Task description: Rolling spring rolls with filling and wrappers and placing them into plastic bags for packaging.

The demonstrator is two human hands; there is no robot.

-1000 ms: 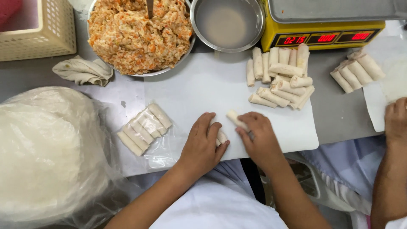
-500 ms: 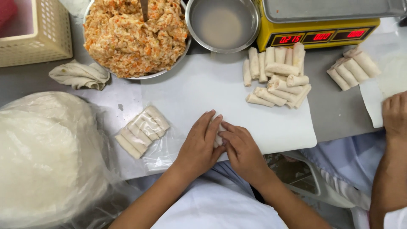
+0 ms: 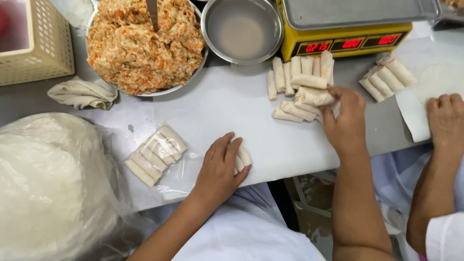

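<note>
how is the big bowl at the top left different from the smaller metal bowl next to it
The big bowl is wider and heaped with orange-flecked shredded filling, with a utensil handle standing in it. The smaller bowl holds only a shallow cloudy liquid and no utensil. Both are round metal bowls at the table's far side.

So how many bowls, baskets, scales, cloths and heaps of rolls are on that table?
Metal bowls: 2
Plastic basket: 1
Yellow scale: 1
Cloth: 1
Heaps of rolls: 4; the right hand grips a roll at one heap
Total: 9
</note>
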